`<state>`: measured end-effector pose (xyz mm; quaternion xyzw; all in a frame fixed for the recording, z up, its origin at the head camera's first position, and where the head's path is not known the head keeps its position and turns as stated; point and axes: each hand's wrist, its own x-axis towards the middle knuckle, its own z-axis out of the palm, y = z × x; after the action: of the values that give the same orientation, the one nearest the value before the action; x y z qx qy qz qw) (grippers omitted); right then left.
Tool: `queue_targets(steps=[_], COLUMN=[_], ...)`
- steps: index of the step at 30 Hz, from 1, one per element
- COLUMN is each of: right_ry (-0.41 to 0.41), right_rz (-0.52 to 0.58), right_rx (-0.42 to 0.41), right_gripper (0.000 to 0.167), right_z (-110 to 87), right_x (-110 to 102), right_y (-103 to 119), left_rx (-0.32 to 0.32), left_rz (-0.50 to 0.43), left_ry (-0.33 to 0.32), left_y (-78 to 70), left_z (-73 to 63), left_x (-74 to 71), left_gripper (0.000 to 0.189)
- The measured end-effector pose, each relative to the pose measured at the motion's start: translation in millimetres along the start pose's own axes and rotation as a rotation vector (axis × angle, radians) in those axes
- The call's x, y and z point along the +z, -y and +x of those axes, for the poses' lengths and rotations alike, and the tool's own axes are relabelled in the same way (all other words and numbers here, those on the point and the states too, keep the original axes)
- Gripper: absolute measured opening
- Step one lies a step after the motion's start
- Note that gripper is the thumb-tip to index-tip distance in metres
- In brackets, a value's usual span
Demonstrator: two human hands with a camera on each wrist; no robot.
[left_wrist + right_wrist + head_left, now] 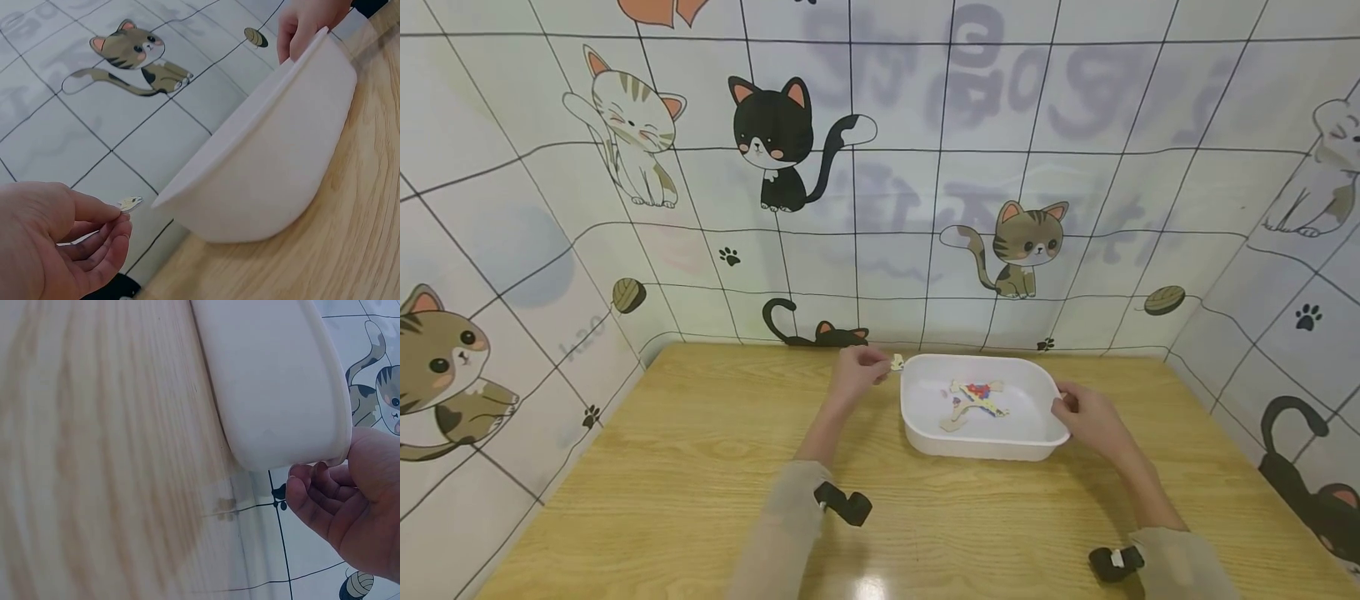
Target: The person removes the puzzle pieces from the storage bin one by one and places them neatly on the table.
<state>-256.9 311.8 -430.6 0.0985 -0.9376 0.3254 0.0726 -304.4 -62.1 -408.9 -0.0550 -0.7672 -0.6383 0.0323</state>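
Note:
My left hand pinches a small flat cream-coloured piece between thumb and fingertips, just off the left end of a white plastic basin. Close up in the left wrist view, the piece shows a dark mark and juts out past the fingertips, near the basin's rim. At the opposite end, my right hand holds the basin's rim, its fingers curled under the edge in the right wrist view. Several thin cut-out pieces, some cream and others printed red, blue and yellow, lie overlapping inside the basin.
The basin stands on a wood-grain table, towards its back edge. A white sheet printed with cats and grid lines rises behind the table and along both sides. A black wrist camera sits on the left sleeve, another on the right.

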Motion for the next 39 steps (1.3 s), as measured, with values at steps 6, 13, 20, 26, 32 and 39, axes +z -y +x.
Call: queue_targets(steps=[6,13,20,26,32,39], right_ry=[-0.002,-0.001,-0.002,0.002,-0.002,-0.005], right_rz=[-0.011,-0.003,0.014,0.011,0.005,0.007], right_rx=[0.006,0.007,0.008,0.014,0.013,0.014], right_gripper=[0.042,0.042,0.041,0.041,0.041,0.041], right_z=[0.7,2.0,1.9,-0.1,-0.2,2.0], right_x=[0.3,1.3,1.6,0.5,1.4,0.9], right_y=[-1.0,0.1,0.8,1.7,-0.2,-2.5], left_rx=[-0.105,-0.175,-0.175,-0.171,-0.15,-0.126], left_rz=[-0.032,0.09,0.154,0.153,0.191,0.224], left_ry=[-0.056,-0.101,-0.141,-0.151,-0.159,-0.154], left_y=[18.9,41.0,51.1,52.9,54.8,56.4], left_z=[3.7,4.8,10.5,15.5,16.9,15.8], left_x=[-9.4,-15.4,-15.4,-11.9,-9.6,-10.3], left_gripper=[0.015,0.012,0.008,0.006,0.005,0.011])
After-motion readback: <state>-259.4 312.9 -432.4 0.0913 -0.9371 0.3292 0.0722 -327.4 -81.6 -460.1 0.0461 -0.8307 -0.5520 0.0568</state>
